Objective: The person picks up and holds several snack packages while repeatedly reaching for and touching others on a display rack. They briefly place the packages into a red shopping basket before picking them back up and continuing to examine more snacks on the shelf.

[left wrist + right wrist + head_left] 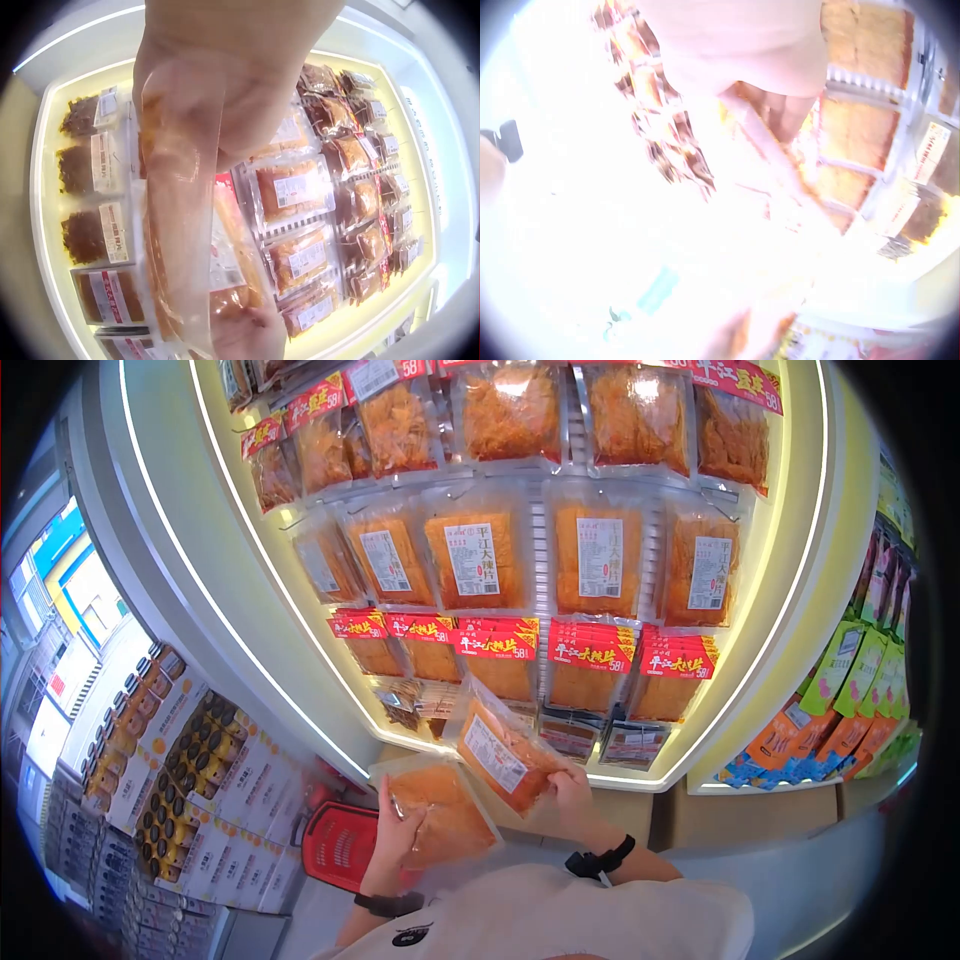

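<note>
My left hand (398,832) grips a clear snack packet (440,812) of flat orange sheets by its near left edge, thumb on top. In the left wrist view this packet (176,247) stands nearly edge-on below the hand (232,82). Just to the right and slightly higher, a second snack packet (497,753) with a white printed label is pinched at its lower right corner by my right hand (572,798). The two packets tilt close beside each other in front of the display. Glare washes out much of the right wrist view, where the right hand (742,45) fills the top.
A lit display wall (545,560) ahead carries rows of hanging snack packets with red price cards (592,648). A red basket (340,845) stands low on the left, near stacked cartons and jars (195,790). Green and orange bags (850,670) hang at the right.
</note>
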